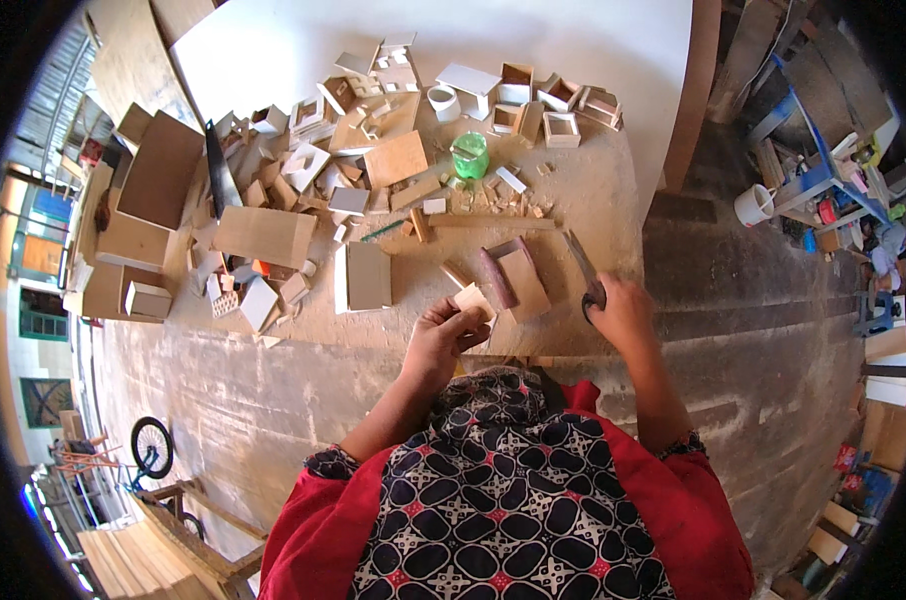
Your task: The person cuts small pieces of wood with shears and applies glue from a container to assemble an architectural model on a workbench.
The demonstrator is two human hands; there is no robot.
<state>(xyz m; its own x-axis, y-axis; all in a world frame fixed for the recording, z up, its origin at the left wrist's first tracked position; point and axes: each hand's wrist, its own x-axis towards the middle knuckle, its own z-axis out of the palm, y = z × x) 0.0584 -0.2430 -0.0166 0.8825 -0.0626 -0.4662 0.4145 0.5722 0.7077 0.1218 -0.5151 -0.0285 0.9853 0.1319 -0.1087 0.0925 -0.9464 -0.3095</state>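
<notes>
While left hand [441, 335] pinches pale piece [474, 299], right hand [625, 314] gripping scissors [582, 264]

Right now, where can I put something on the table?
There's bare table near its right edge, between the square open box and the scissors. A smaller gap lies right of the white-edged box. The left side is crowded with pieces.

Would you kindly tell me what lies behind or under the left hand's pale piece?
A wooden strip shows past the far edge of the pale piece in the left hand, with a maroon-sided wooden object to the right. What lies directly beneath the piece is covered.
</notes>
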